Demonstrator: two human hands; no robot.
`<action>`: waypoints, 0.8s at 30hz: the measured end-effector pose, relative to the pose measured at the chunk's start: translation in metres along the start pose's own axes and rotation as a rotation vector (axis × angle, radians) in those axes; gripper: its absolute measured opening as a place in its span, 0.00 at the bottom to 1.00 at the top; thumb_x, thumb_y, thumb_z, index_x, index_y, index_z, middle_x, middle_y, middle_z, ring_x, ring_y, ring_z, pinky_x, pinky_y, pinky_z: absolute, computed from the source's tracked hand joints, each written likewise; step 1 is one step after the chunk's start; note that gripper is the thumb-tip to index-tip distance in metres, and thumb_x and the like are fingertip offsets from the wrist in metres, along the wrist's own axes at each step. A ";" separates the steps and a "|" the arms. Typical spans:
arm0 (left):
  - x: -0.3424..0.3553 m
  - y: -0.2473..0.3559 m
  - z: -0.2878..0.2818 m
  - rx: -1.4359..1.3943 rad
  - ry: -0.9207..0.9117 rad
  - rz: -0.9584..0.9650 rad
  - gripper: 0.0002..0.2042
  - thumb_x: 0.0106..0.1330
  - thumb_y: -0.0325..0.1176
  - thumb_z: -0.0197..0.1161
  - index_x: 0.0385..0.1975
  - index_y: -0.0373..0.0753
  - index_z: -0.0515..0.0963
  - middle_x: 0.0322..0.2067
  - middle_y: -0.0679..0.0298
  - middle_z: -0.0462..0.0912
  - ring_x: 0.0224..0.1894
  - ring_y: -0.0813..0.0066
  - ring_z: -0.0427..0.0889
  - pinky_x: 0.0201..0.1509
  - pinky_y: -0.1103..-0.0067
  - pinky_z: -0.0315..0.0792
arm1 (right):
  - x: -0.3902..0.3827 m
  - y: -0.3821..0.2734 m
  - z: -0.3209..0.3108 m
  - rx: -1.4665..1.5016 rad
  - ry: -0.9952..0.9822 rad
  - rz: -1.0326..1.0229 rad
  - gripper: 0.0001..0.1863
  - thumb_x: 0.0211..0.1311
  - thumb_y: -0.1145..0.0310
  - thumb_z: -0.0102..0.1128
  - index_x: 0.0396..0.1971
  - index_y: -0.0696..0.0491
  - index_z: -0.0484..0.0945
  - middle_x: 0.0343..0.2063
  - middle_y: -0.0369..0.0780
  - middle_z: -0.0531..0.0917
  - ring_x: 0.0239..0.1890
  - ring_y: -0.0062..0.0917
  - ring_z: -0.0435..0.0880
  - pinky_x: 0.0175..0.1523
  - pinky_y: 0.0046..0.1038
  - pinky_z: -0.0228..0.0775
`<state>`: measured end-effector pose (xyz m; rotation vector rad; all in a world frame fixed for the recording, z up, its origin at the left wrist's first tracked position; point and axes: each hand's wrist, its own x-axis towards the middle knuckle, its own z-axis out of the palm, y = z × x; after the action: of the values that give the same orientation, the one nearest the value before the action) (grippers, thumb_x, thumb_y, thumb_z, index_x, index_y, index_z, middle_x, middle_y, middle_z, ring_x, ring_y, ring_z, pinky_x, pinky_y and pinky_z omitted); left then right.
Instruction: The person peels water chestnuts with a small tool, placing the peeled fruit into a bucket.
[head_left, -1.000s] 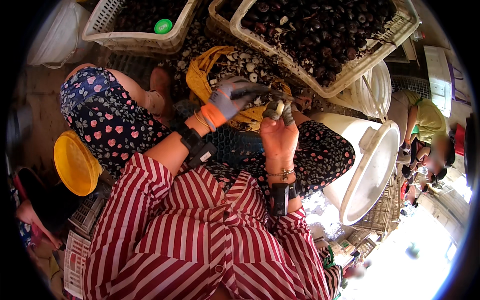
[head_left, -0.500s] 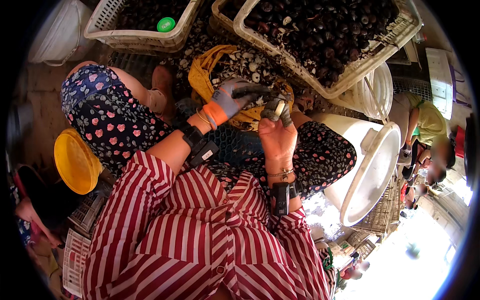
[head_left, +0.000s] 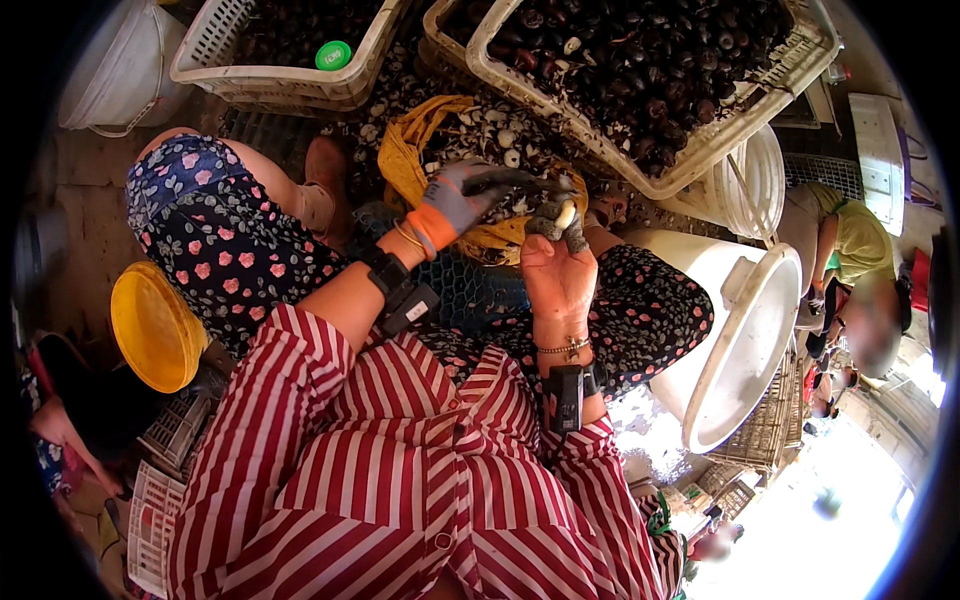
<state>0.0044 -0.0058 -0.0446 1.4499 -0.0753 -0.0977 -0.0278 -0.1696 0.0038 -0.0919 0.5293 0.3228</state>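
My right hand (head_left: 560, 275), palm up with dark grey covers on its fingertips, is closed around a partly peeled water chestnut (head_left: 567, 215) whose pale flesh shows. My left hand (head_left: 462, 200) wears a grey glove with an orange cuff and dark fingertips. Its fingers are bent together and reach over to the right hand's fingertips; whatever they grip is too dark to make out. Below and beyond both hands lies an open yellow bag (head_left: 402, 150), with white pieces and dark peelings (head_left: 490, 135) in and around it.
A crate heaped with dark water chestnuts (head_left: 640, 75) stands ahead to the right, another crate (head_left: 270, 80) with a green lid (head_left: 333, 55) ahead left. A white bucket (head_left: 745, 350) lies tilted at my right, a yellow bucket (head_left: 155, 325) at my left. A person (head_left: 860, 240) sits far right.
The pale water chestnut has turned in my right hand, showing a rounder face. My left fingers have shifted slightly over it. The view has moved a little.
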 end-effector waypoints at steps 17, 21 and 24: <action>0.001 0.012 -0.008 0.385 -0.028 0.208 0.13 0.53 0.25 0.62 0.39 0.46 0.80 0.33 0.62 0.80 0.34 0.65 0.77 0.40 0.73 0.70 | -0.008 0.001 0.008 -0.783 0.171 -0.427 0.12 0.58 0.78 0.46 0.43 0.59 0.70 0.39 0.41 0.76 0.33 0.25 0.77 0.32 0.23 0.71; 0.001 0.011 0.008 0.162 -0.107 0.295 0.12 0.54 0.28 0.62 0.39 0.41 0.80 0.33 0.60 0.81 0.35 0.66 0.77 0.41 0.74 0.69 | -0.002 -0.015 -0.008 -0.267 0.030 -0.088 0.12 0.61 0.75 0.46 0.44 0.58 0.71 0.38 0.40 0.77 0.34 0.26 0.74 0.32 0.21 0.69; -0.005 0.010 0.004 0.143 -0.013 0.115 0.12 0.55 0.29 0.62 0.39 0.40 0.80 0.33 0.60 0.80 0.37 0.66 0.76 0.44 0.75 0.69 | 0.000 -0.016 -0.015 -0.162 -0.013 -0.027 0.13 0.62 0.73 0.45 0.46 0.56 0.71 0.38 0.40 0.77 0.35 0.25 0.72 0.31 0.21 0.65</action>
<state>-0.0013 -0.0079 -0.0343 1.5842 -0.1785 -0.0078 -0.0298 -0.1868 -0.0095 -0.2533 0.4880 0.3390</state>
